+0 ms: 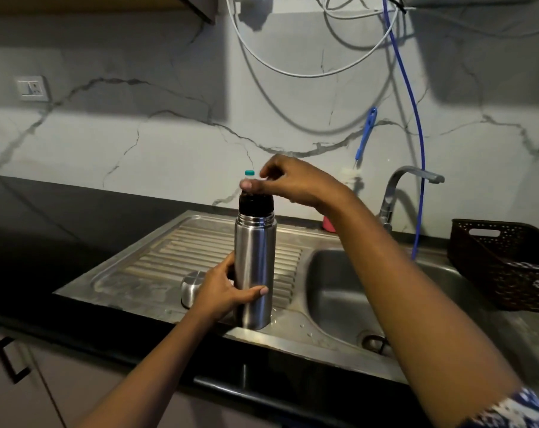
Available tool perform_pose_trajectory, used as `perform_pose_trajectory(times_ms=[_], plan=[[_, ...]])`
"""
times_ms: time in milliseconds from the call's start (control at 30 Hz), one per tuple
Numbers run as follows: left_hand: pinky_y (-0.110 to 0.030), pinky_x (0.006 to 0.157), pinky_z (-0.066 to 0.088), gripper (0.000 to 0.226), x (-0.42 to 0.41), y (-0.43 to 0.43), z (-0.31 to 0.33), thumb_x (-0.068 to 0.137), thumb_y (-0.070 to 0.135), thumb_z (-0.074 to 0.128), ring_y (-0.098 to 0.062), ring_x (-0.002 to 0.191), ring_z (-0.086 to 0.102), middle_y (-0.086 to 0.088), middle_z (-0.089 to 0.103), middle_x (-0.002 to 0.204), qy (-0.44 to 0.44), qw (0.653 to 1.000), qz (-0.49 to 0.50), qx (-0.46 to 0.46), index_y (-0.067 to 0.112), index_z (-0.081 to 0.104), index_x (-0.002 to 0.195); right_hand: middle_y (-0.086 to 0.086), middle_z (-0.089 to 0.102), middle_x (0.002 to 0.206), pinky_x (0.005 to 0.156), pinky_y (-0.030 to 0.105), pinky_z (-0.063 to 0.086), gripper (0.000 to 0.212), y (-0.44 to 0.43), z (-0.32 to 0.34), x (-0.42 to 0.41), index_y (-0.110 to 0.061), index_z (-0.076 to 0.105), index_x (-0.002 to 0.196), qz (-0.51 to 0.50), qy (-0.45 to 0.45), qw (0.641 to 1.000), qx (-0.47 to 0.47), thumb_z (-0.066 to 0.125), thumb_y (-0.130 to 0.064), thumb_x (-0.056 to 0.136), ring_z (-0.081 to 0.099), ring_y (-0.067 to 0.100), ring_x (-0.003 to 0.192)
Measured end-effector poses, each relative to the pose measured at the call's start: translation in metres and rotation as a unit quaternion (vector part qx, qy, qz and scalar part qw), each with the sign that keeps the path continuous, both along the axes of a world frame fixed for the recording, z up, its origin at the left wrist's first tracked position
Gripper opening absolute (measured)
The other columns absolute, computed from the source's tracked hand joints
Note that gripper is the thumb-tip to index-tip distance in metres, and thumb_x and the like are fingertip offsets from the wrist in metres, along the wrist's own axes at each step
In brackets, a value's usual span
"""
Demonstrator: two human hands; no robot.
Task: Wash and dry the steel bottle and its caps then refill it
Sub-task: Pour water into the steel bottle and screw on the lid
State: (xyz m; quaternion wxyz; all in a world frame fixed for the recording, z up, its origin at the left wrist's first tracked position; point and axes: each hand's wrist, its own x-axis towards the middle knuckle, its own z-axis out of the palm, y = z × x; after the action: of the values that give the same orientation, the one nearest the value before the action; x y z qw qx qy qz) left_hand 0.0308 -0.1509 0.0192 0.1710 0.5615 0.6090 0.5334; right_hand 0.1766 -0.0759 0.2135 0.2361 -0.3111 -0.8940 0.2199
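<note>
No writing, brand or number is legible: the steel bottle (255, 267) shows plain metal, and the wall socket (32, 88) is too small to read.

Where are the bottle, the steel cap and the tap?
bottle (255, 254): head view, steel body.
steel cap (189, 293): head view, side wall.
tap (416, 173): head view, spout.

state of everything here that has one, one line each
tall steel bottle: upright on the ribbed steel drainboard, outer cap off
black inner stopper: in the bottle's neck
round steel outer cap: off, lying beside the bottle
curved steel tap: no water seen running
left hand: grips the bottle's lower body
right hand: pinches the stopper's top
</note>
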Motion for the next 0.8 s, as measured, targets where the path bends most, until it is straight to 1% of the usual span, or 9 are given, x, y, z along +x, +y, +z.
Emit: perform_pose_trajectory(times_ms=[100,167,267,333,400,533,633,700,800], plan=[[-0.011,0.075,0.047,0.080,-0.001,0.001,-0.001,0.040,0.061,0.078,0.002,0.094,0.061,0.021,0.062,0.100,-0.001,1.000,0.006,-0.003,0.039,0.050,0.112,-0.001,0.056,0.123,0.092,0.032,0.046,0.071,-0.019,-0.014,-0.011,-0.021,0.047,0.129,0.012,0.046,0.998,0.035,0.067,-0.060,0.073,0.054,0.015,0.111],[-0.012,0.075,0.048,0.077,-0.001,0.002,0.000,0.040,0.060,0.078,0.000,0.094,0.062,0.020,0.063,0.101,-0.003,1.000,0.004,-0.005,0.041,0.051,0.109,0.000,0.057,0.126,0.098,0.032,0.046,0.069,-0.014,-0.019,-0.017,-0.023,0.040,0.136,0.137,0.089,0.983,-0.085,0.074,-0.037,0.078,0.054,0.014,0.116],[-0.012,0.075,0.047,0.077,-0.003,0.001,0.002,0.039,0.060,0.078,-0.001,0.095,0.062,0.019,0.063,0.103,-0.002,1.000,-0.002,-0.011,0.040,0.051,0.109,0.007,0.057,0.127,0.104,0.038,0.043,0.078,0.021,-0.022,-0.019,-0.022,0.030,0.142,0.294,0.091,0.918,-0.250,0.069,-0.002,0.078,0.053,0.023,0.122],[-0.007,0.073,0.046,0.077,-0.002,0.001,0.003,0.039,0.059,0.078,0.006,0.092,0.062,0.020,0.063,0.102,-0.006,1.000,-0.005,-0.010,0.040,0.051,0.109,0.012,0.059,0.120,0.102,0.041,0.043,0.074,0.030,-0.025,-0.021,-0.014,0.037,0.139,0.334,0.043,0.902,-0.270,0.068,0.001,0.074,0.056,0.027,0.117],[-0.004,0.070,0.045,0.079,0.000,0.001,0.004,0.040,0.057,0.078,0.015,0.088,0.060,0.022,0.061,0.101,-0.011,1.000,-0.009,-0.005,0.036,0.050,0.111,0.011,0.062,0.104,0.096,0.039,0.047,0.060,0.031,-0.034,-0.027,-0.012,0.050,0.125,0.327,0.063,0.908,-0.255,0.071,-0.006,0.070,0.059,0.025,0.104],[-0.003,0.069,0.043,0.087,0.004,0.002,0.004,0.047,0.046,0.086,0.011,0.087,0.058,0.024,0.056,0.099,0.001,1.000,0.003,-0.004,0.028,0.047,0.123,0.007,0.065,0.092,0.087,0.034,0.049,0.051,0.025,-0.050,-0.029,-0.014,0.057,0.121,0.270,0.197,0.907,-0.257,0.071,-0.004,0.073,0.062,0.021,0.094],[-0.016,0.079,0.048,0.091,0.004,0.004,0.002,0.044,0.058,0.079,0.001,0.094,0.059,0.015,0.060,0.104,0.020,1.000,0.018,0.000,0.029,0.045,0.124,0.002,0.066,0.090,0.083,0.027,0.052,0.037,0.006,-0.058,-0.034,-0.010,0.064,0.109,0.150,0.277,0.928,-0.201,0.076,-0.008,0.074,0.064,0.013,0.087],[-0.026,0.084,0.051,0.097,0.004,0.004,0.000,0.042,0.063,0.074,-0.009,0.097,0.062,0.008,0.061,0.110,0.031,0.999,0.026,0.001,0.026,0.045,0.127,-0.002,0.067,0.090,0.085,0.031,0.052,0.028,-0.009,-0.063,-0.040,-0.013,0.066,0.097,0.033,0.319,0.938,-0.129,0.079,-0.020,0.073,0.064,0.012,0.087],[-0.025,0.083,0.051,0.100,0.004,0.003,-0.001,0.044,0.064,0.074,-0.011,0.098,0.063,0.005,0.063,0.112,0.037,0.999,0.023,-0.003,0.021,0.046,0.129,-0.006,0.069,0.088,0.095,0.042,0.045,0.031,-0.026,-0.070,-0.052,-0.019,0.062,0.091,-0.131,0.296,0.945,0.033,0.072,-0.043,0.075,0.064,0.016,0.087]])
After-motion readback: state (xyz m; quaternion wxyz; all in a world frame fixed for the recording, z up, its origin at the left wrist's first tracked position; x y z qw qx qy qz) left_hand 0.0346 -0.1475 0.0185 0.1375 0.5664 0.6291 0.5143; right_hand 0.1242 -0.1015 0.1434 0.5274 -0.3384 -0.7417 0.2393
